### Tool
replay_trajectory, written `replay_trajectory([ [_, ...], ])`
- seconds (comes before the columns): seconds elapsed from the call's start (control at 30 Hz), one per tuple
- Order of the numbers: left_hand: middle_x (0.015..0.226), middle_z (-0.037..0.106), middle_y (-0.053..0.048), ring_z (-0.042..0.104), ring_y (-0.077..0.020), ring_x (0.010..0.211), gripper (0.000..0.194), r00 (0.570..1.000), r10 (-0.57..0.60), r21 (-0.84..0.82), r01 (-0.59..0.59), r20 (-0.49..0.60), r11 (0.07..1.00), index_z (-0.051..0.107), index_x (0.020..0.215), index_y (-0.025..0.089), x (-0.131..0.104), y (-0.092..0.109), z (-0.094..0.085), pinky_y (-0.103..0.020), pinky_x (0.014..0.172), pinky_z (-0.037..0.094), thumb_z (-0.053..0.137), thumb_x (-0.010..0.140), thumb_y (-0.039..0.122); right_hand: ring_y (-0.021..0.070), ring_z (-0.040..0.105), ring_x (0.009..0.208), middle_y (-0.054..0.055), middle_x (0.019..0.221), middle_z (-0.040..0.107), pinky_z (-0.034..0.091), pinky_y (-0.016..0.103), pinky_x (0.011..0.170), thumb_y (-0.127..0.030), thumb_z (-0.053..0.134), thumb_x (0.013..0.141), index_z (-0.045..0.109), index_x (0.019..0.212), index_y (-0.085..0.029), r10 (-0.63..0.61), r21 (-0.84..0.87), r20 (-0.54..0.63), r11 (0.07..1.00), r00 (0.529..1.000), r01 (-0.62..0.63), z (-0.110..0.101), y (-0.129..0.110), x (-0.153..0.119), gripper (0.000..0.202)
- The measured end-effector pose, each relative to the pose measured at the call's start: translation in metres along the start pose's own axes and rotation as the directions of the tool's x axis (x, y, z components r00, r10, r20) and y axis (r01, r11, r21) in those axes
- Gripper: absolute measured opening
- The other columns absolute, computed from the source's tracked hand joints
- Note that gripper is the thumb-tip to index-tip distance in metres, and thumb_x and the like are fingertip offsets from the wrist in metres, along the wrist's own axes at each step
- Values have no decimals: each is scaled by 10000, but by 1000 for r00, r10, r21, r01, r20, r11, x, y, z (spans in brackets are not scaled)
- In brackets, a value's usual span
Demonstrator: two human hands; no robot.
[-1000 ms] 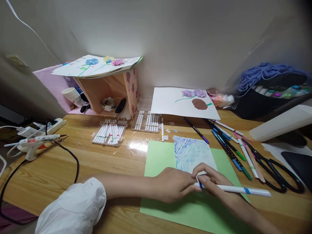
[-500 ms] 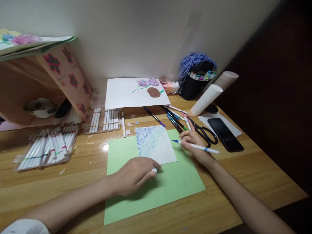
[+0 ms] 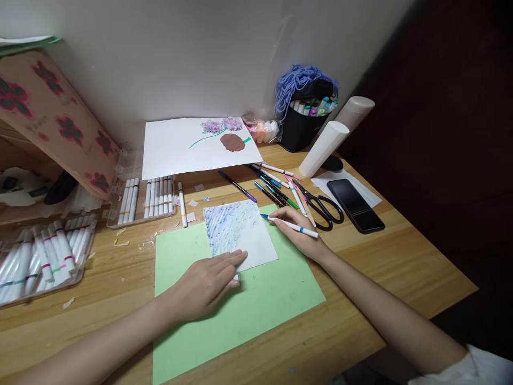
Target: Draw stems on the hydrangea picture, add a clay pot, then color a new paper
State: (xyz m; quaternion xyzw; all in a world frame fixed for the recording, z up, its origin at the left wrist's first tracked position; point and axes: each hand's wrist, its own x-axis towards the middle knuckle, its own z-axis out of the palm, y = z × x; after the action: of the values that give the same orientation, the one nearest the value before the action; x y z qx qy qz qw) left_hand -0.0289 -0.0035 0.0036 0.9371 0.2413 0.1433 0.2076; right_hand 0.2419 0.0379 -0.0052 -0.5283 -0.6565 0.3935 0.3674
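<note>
A white square sheet with blue and teal strokes over its left and upper parts lies on green paper. My left hand rests over the sheet's lower left edge, its thumb and palm closed around a small white piece, probably a marker cap, mostly hidden. In my right hand is a white marker with a blue band, pinched between thumb and fingers. Its blue tip is beside the sheet's upper right edge; whether it touches the paper I cannot tell.
Scissors, a black phone and several loose markers lie behind my right hand. Marker trays stand at the left. At the back are a flower drawing, a black pen holder and a white tube.
The view has shifted, so most things appear further left. My left hand has settled flatter on the sheet. My right hand has brought the marker tip closer to the sheet's right edge.
</note>
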Motion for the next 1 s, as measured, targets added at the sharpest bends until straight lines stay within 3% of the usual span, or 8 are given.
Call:
replay_trajectory([
  [0.1, 1389, 452, -116, 443, -194, 1271, 295, 1000, 4, 12, -4, 12, 1000, 460, 1220, 135, -1, -1, 1, -367, 1029, 430, 344, 975, 251, 195, 611, 903, 51, 963, 660, 467, 322, 787, -305, 531, 875, 628, 970, -196, -59, -32, 99, 998, 993, 63, 0, -1, 0, 174],
  [0.23, 1392, 449, -115, 438, -195, 1275, 280, 1000, 0, 13, 0, 22, 1000, 476, 1189, 130, 0, -1, 1, -366, 1034, 425, 337, 976, 248, 198, 608, 912, 53, 981, 661, 465, 321, 786, -295, 528, 875, 628, 982, -200, -72, -89, 20, 993, 997, 73, 0, -1, 1, 175],
  [0.4, 1392, 449, -110, 439, -187, 1275, 288, 1000, 5, 8, -5, 10, 1000, 464, 1218, 146, 1, 0, 1, -358, 1044, 413, 343, 977, 248, 204, 593, 938, 51, 981, 659, 445, 338, 834, -283, 529, 875, 641, 987, -212, -156, -139, 96, 976, 983, 169, 0, -1, 1, 174],
  [0.5, 1391, 450, -114, 444, -192, 1270, 331, 1000, 10, 21, -10, 4, 1000, 418, 1280, 141, 1, 0, 0, -361, 1035, 420, 337, 979, 253, 198, 593, 916, 51, 982, 652, 451, 326, 802, -276, 516, 882, 626, 995, -205, -126, -155, 14, 980, 992, 126, -1, -2, 0, 174],
  [0.67, 1376, 469, -116, 452, -188, 1263, 339, 1000, 13, 24, -13, -3, 1000, 414, 1288, 142, 1, 0, -1, -350, 1035, 420, 342, 977, 255, 207, 581, 944, 50, 974, 656, 436, 342, 828, -251, 518, 878, 633, 984, -213, -169, -179, 105, 966, 980, 186, -2, -3, -2, 162],
  [0.77, 1372, 473, -114, 453, -188, 1263, 303, 1000, 11, 25, -11, -2, 1000, 453, 1234, 141, 1, 0, -2, -347, 1033, 423, 346, 974, 255, 204, 580, 922, 49, 972, 653, 437, 341, 810, -249, 507, 881, 624, 988, -212, -150, -196, 48, 968, 988, 157, -3, -3, -3, 163],
  [0.87, 1377, 468, -117, 446, -193, 1269, 236, 1000, 14, 31, -14, 0, 999, 511, 1115, 141, 1, 1, -1, -353, 1040, 418, 355, 969, 241, 205, 574, 926, 43, 950, 653, 434, 341, 816, -231, 513, 874, 629, 971, -218, -174, -203, 103, 960, 979, 192, -4, -2, -3, 152],
  [1.0, 1372, 468, -136, 447, -208, 1268, 200, 999, 42, 58, -40, -30, 998, 535, 985, 140, 1, 3, -1, -380, 1046, 412, 359, 966, 235, 191, 570, 833, 49, 922, 632, 443, 325, 748, -205, 511, 868, 611, 964, -208, -187, -221, 16, 957, 982, 186, -2, -5, -9, 139],
])
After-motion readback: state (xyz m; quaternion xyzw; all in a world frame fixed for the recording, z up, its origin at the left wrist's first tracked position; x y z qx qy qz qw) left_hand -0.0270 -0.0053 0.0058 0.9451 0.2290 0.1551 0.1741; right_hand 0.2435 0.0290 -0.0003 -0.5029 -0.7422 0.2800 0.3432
